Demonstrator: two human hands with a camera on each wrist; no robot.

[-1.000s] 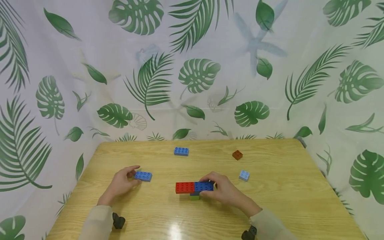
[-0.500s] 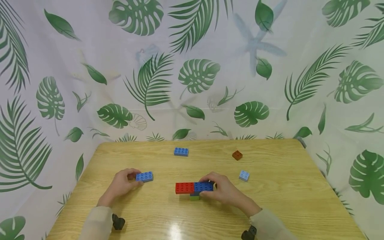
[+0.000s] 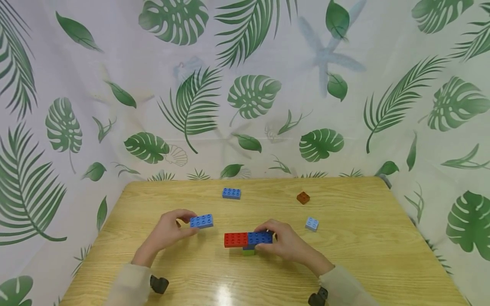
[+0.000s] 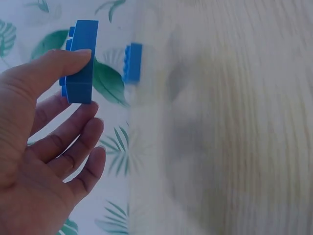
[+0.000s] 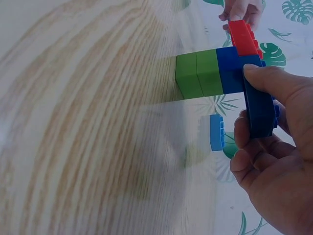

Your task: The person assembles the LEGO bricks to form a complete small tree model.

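Between thumb and fingers, my left hand (image 3: 172, 229) pinches a blue toy brick (image 3: 201, 221), held above the table; the left wrist view shows the same brick (image 4: 82, 61) with the thumb across its underside. My right hand (image 3: 285, 242) grips the dark blue brick (image 3: 262, 237) on top of a small stack. A red brick (image 3: 235, 240) lies beside it at the same level, jutting out to the left. Below them, in the right wrist view, come a blue brick (image 5: 229, 71) and two green bricks (image 5: 198, 74), the lowest standing on the table.
Another blue brick (image 3: 231, 194) lies near the back edge of the wooden table (image 3: 344, 263). Towards the right are a brown brick (image 3: 303, 197) and a light blue brick (image 3: 311, 224). A leaf-patterned cloth (image 3: 268, 55) hangs behind the table.
My left hand has taken hold of the blue brick, lifted it off the table and carried it right towards the stack. The right hand has stayed on the stack.
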